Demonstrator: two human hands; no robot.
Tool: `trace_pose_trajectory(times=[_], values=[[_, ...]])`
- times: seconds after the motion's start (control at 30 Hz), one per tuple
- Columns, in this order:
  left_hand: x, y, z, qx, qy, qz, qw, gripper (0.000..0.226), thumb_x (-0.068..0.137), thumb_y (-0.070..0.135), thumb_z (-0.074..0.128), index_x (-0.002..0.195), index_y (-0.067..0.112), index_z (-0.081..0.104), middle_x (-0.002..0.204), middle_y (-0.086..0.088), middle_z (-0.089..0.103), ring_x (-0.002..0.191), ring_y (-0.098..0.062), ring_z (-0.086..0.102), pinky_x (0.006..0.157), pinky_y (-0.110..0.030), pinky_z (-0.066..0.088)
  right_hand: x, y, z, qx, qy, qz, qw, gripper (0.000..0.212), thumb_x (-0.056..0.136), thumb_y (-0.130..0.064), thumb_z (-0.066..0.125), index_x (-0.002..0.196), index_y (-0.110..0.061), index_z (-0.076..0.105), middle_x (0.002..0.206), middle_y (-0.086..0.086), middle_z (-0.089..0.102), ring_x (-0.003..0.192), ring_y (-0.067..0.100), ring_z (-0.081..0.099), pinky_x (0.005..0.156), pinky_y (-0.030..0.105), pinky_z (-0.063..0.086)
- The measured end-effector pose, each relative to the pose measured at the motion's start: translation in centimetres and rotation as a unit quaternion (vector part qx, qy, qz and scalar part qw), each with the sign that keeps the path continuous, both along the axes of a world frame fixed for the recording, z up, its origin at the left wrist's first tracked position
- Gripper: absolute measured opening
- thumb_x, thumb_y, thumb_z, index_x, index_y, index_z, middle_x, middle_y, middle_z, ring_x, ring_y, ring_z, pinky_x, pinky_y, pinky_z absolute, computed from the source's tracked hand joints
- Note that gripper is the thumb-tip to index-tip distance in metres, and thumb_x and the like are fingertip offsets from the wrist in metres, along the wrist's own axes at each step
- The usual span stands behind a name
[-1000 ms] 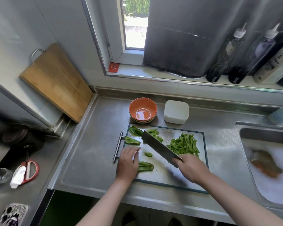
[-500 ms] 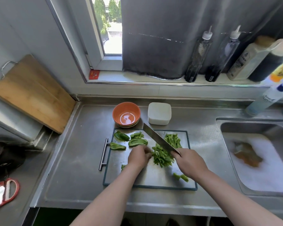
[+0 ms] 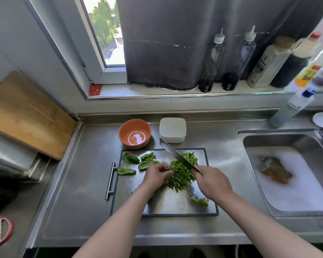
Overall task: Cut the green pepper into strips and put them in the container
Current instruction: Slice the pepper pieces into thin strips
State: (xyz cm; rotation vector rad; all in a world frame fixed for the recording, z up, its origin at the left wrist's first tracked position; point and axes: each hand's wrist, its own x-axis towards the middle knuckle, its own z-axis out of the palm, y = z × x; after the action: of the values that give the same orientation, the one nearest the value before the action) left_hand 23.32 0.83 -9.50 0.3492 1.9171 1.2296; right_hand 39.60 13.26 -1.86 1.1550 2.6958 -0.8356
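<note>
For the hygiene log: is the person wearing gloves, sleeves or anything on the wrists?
No gloves: the left hand and the right hand are bare. The left forearm and right forearm are uncovered down to the frame edge, no sleeve in view. No watch, ring or band shows.

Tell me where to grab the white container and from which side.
Grip the white container across its left and right walls, coming from above and the right. It is a low, squarish box standing level, with flat opposite walls. The orange bowl stands close on its left and the knife tip sits by its front left corner; its right side looks free.
</note>
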Motion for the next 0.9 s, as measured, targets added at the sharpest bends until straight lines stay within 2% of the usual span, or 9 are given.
trace_pose_trajectory(times=[0.17, 0.33, 0.43, 0.5, 0.57, 0.6, 0.73, 0.8, 0.9], values=[[0.1, 1.4, 0.1, -0.03, 0.007, -0.042, 0.999, 0.021, 0.094, 0.003, 0.063, 0.113, 0.006, 0.071, 0.079, -0.007, 0.064, 0.062, -0.013, 0.057, 0.058, -0.022, 0.053, 0.1, 0.3, -0.5, 0.008, 0.005, 0.01, 1.0, 0.036, 0.105, -0.039, 0.04, 0.082, -0.023, 0.062, 0.072, -0.006, 0.062, 0.07, 0.016, 0.058, 0.062, 0.034, 0.046], [-0.6, 1.2, 0.8, -0.069, 0.028, -0.082, 0.994, 0.079, 0.077, 0.0, 0.078, 0.146, 0.019, 0.045, 0.105, 0.007, 0.072, 0.082, -0.014, 0.068, 0.061, -0.023, 0.051, 0.3, 0.5, -0.7, 0.041, -0.005, 0.04, 0.998, 0.029, 0.105, -0.035, 0.038, 0.084, -0.025, 0.056, 0.07, -0.007, 0.06, 0.069, 0.021, 0.057, 0.057, 0.033, 0.041], [-1.9, 0.0, 2.0, -0.092, 0.082, 0.006, 0.992, 0.051, 0.088, 0.0, 0.065, 0.134, 0.02, 0.055, 0.108, 0.006, 0.068, 0.088, -0.016, 0.068, 0.06, -0.024, 0.054, 0.5, 0.6, -0.1, 0.107, -0.026, 0.101, 0.989, 0.022, 0.104, -0.033, 0.037, 0.101, -0.033, 0.059, 0.07, -0.007, 0.052, 0.069, 0.021, 0.052, 0.052, 0.032, 0.032], [-3.0, -0.9, 3.2, -0.086, 0.078, 0.16, 0.98, 0.039, 0.091, -0.004, 0.052, 0.122, 0.016, 0.061, 0.102, 0.004, 0.067, 0.091, -0.018, 0.066, 0.07, -0.033, 0.056, 0.5, 0.7, 0.5, 0.151, -0.047, 0.139, 0.977, 0.019, 0.103, -0.03, 0.039, 0.107, -0.035, 0.057, 0.07, -0.007, 0.047, 0.068, 0.02, 0.05, 0.049, 0.03, 0.027], [-4.1, -1.8, 4.6, -0.079, 0.132, 0.285, 0.946, 0.034, 0.09, -0.005, 0.046, 0.108, 0.016, 0.065, 0.099, 0.003, 0.066, 0.095, -0.02, 0.062, 0.075, -0.03, 0.047, 0.5, 0.6, 0.7, 0.183, -0.052, 0.165, 0.968, 0.02, 0.098, -0.025, 0.044, 0.108, -0.035, 0.057, 0.074, -0.008, 0.05, 0.067, 0.019, 0.049, 0.05, 0.03, 0.028], [-4.5, -1.9, 5.3, -0.073, 0.169, 0.281, 0.942, 0.033, 0.09, -0.003, 0.045, 0.103, 0.019, 0.065, 0.1, 0.003, 0.066, 0.094, -0.019, 0.061, 0.073, -0.027, 0.043, 0.5, 0.6, 0.6, 0.194, -0.05, 0.175, 0.964, 0.02, 0.095, -0.022, 0.047, 0.107, -0.033, 0.058, 0.076, -0.007, 0.054, 0.067, 0.019, 0.048, 0.052, 0.03, 0.031], [-4.1, 0.1, 7.3, -0.016, 0.179, -0.052, 0.982, 0.017, 0.094, 0.015, 0.062, 0.105, 0.025, 0.07, 0.1, 0.01, 0.07, 0.087, -0.006, 0.064, 0.074, -0.022, 0.053, 0.3, 0.6, 0.1, 0.22, -0.045, 0.221, 0.949, 0.024, 0.08, -0.013, 0.056, 0.095, -0.03, 0.064, 0.074, -0.006, 0.064, 0.062, 0.021, 0.051, 0.051, 0.03, 0.03], [-3.1, 1.6, 7.0, -0.067, 0.189, -0.218, 0.955, 0.017, 0.089, 0.026, 0.071, 0.106, 0.027, 0.074, 0.097, 0.012, 0.071, 0.081, -0.002, 0.063, 0.077, -0.017, 0.051, 0.1, 0.4, 0.1, 0.229, -0.056, 0.242, 0.941, 0.025, 0.073, -0.012, 0.06, 0.089, -0.03, 0.065, 0.071, -0.006, 0.065, 0.06, 0.021, 0.058, 0.049, 0.029, 0.027], [-2.0, 3.5, 5.8, -0.13, 0.232, -0.33, 0.906, 0.022, 0.088, 0.026, 0.071, 0.11, 0.024, 0.074, 0.107, 0.004, 0.071, 0.087, -0.006, 0.061, 0.083, -0.019, 0.047, -0.1, 0.1, 0.0, 0.236, -0.054, 0.253, 0.937, 0.022, 0.062, -0.014, 0.067, 0.075, -0.031, 0.062, 0.06, -0.008, 0.06, 0.05, 0.018, 0.057, 0.046, 0.027, 0.022]])
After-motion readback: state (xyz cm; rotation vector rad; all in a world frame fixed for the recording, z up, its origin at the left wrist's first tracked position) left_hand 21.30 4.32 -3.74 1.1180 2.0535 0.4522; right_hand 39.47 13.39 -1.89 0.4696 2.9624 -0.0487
